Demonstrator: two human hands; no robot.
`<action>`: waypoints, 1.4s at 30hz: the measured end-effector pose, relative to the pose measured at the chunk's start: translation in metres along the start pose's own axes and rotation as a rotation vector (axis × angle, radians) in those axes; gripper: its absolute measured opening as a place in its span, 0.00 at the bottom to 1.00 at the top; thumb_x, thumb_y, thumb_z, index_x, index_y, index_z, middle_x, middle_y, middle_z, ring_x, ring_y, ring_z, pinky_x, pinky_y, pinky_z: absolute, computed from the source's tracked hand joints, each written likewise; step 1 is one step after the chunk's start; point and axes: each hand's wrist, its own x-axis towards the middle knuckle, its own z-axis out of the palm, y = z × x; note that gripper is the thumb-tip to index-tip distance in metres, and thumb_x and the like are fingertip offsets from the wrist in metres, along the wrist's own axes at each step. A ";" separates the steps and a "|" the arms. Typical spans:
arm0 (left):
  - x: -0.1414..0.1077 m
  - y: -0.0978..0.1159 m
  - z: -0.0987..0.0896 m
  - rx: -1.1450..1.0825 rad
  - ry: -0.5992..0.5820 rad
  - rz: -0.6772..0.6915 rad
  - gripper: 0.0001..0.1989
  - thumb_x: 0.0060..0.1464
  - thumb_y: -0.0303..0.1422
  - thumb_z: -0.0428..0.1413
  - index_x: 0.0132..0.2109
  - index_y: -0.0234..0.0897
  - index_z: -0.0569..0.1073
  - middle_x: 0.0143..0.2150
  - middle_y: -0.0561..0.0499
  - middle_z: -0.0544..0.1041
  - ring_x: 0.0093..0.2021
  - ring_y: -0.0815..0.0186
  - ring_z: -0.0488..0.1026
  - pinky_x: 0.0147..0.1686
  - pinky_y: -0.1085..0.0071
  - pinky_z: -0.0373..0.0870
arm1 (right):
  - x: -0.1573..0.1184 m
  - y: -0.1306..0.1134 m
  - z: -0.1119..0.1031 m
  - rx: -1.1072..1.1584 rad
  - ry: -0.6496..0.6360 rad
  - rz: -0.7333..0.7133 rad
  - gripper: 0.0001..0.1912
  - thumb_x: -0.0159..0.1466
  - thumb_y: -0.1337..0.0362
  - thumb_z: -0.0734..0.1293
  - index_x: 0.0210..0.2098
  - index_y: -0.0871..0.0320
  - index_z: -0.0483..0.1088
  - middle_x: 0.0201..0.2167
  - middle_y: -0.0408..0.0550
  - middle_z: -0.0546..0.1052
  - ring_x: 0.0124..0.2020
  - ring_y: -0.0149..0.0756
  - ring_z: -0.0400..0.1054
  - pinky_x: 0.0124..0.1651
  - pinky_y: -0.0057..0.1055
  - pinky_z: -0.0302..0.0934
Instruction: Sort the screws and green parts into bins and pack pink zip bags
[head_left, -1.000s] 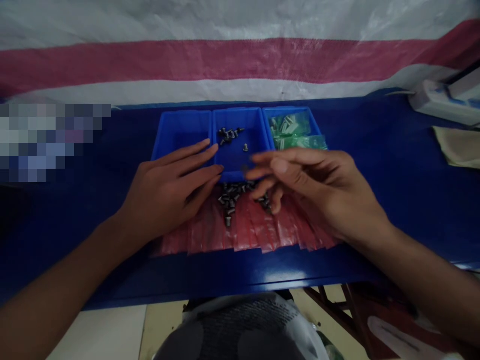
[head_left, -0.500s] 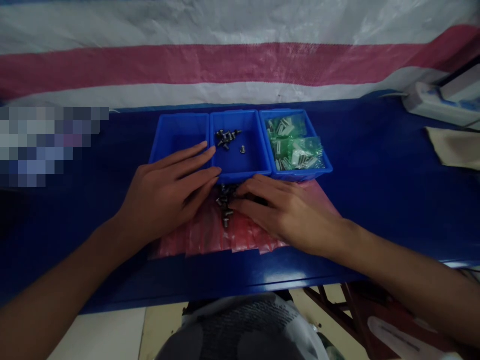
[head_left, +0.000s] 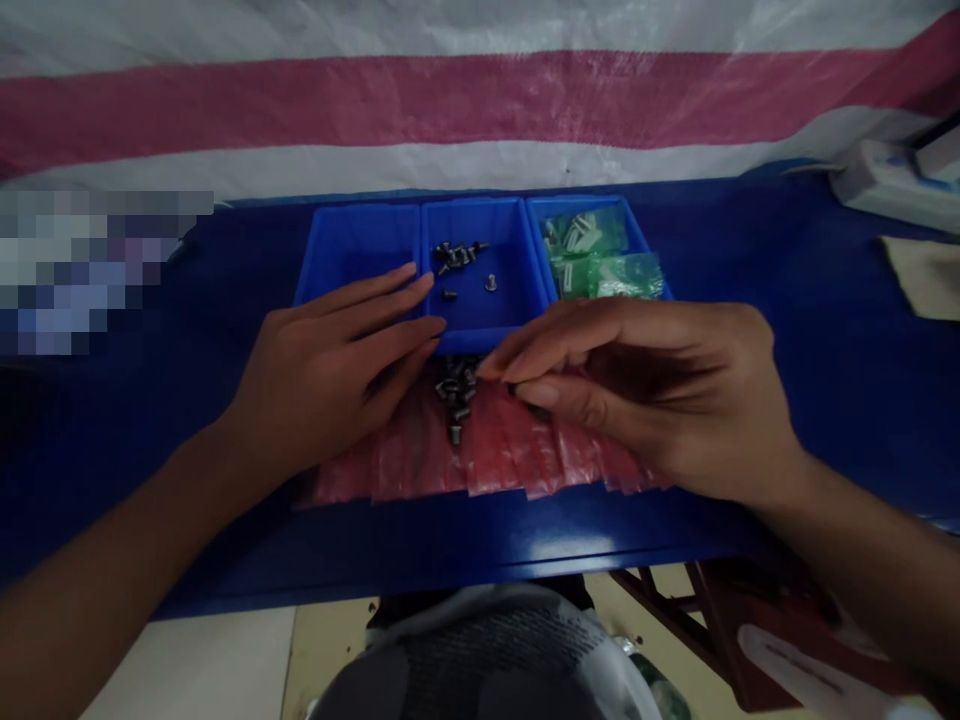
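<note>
My left hand point(head_left: 330, 370) lies with fingers spread over the left blue bin point(head_left: 360, 240) and the near edge of the middle one, holding nothing. Right of it, my right hand point(head_left: 645, 390) pinches a small dark screw point(head_left: 513, 388) between thumb and fingers, above red plastic bags point(head_left: 495, 460). A small heap of screws point(head_left: 457, 390) rests on the bags between my hands. Several more screws point(head_left: 459, 256) lie in the middle blue bin point(head_left: 487, 340). Green bags with small metal parts point(head_left: 589, 235) fill the right blue bin, partly hidden by my right hand.
The bins and bags stand on a blue table point(head_left: 840, 400). A white device point(head_left: 892, 185) and a beige cloth point(head_left: 926, 275) are at the right. Behind the table hangs a striped sheet point(head_left: 450, 100). A dark red stool point(head_left: 750, 640) stands below, right.
My right hand has lifted from the heap and turned, a screw now in its fingertips. One more screw shows apart in the middle bin. My left hand has hardly moved. The view has shifted slightly.
</note>
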 end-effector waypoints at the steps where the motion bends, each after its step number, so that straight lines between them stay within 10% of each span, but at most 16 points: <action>1: -0.001 -0.001 0.000 -0.004 -0.001 0.004 0.07 0.73 0.31 0.60 0.53 0.36 0.82 0.60 0.40 0.85 0.63 0.55 0.82 0.60 0.60 0.86 | 0.001 -0.001 0.000 0.088 -0.006 0.050 0.08 0.69 0.72 0.77 0.44 0.52 0.82 0.42 0.42 0.87 0.40 0.31 0.83 0.42 0.28 0.78; 11: -0.002 -0.003 0.000 -0.014 -0.006 0.001 0.08 0.72 0.29 0.61 0.55 0.39 0.82 0.61 0.43 0.84 0.64 0.55 0.82 0.59 0.59 0.87 | 0.006 0.006 0.001 0.344 -0.104 0.431 0.17 0.69 0.52 0.79 0.31 0.58 0.81 0.22 0.40 0.78 0.21 0.25 0.69 0.23 0.23 0.63; 16: -0.001 -0.002 0.000 -0.026 0.006 0.011 0.08 0.71 0.28 0.62 0.54 0.37 0.81 0.60 0.41 0.85 0.63 0.54 0.83 0.60 0.57 0.87 | 0.005 0.004 -0.001 0.216 0.226 0.240 0.14 0.73 0.64 0.74 0.58 0.49 0.79 0.57 0.47 0.85 0.43 0.36 0.83 0.36 0.31 0.79; 25: -0.003 -0.001 -0.003 -0.020 -0.030 -0.040 0.08 0.74 0.30 0.58 0.54 0.40 0.81 0.62 0.45 0.84 0.65 0.56 0.81 0.62 0.61 0.86 | -0.006 0.017 0.001 -0.949 -0.356 -0.299 0.11 0.76 0.72 0.66 0.49 0.63 0.82 0.48 0.58 0.83 0.45 0.47 0.81 0.39 0.38 0.75; 42: -0.003 -0.003 -0.002 0.014 -0.033 -0.012 0.10 0.74 0.30 0.57 0.53 0.39 0.84 0.62 0.45 0.85 0.64 0.54 0.83 0.58 0.60 0.88 | -0.005 0.013 -0.002 -0.966 -0.331 -0.351 0.10 0.76 0.75 0.65 0.45 0.63 0.80 0.41 0.56 0.82 0.42 0.44 0.76 0.41 0.39 0.73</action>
